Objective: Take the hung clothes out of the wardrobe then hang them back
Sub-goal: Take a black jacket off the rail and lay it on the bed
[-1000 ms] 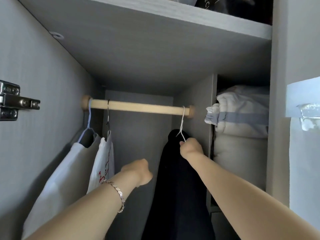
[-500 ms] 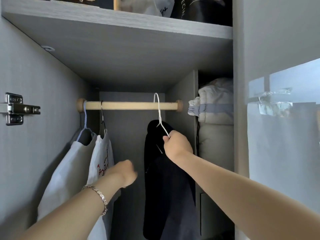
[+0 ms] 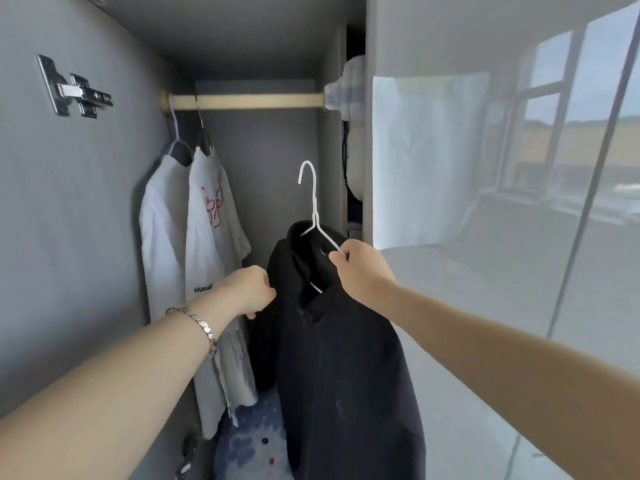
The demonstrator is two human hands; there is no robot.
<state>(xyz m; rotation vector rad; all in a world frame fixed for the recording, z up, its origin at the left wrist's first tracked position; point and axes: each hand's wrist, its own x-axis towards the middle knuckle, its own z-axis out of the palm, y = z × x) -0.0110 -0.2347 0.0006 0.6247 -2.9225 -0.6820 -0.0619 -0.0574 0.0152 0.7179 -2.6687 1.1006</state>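
My right hand (image 3: 362,271) grips the shoulder wire of a white hanger (image 3: 313,206) that carries a black garment (image 3: 343,358). The hanger is off the wooden rail (image 3: 249,100) and hangs free well below it. My left hand (image 3: 251,291) touches the black garment's left shoulder edge with curled fingers; whether it pinches the cloth I cannot tell. Two white T-shirts hang at the rail's left end: a plain one (image 3: 161,216) and one with a red print (image 3: 211,237).
The wardrobe's left wall bears a metal hinge (image 3: 74,88). A glossy door (image 3: 502,237) stands on the right, with folded bedding (image 3: 351,88) in the compartment behind it. Patterned blue fabric (image 3: 252,441) lies on the wardrobe floor.
The hanger with the black garment has come off the rail and moved down and toward me in my right hand. My left hand has moved right to the garment's shoulder.
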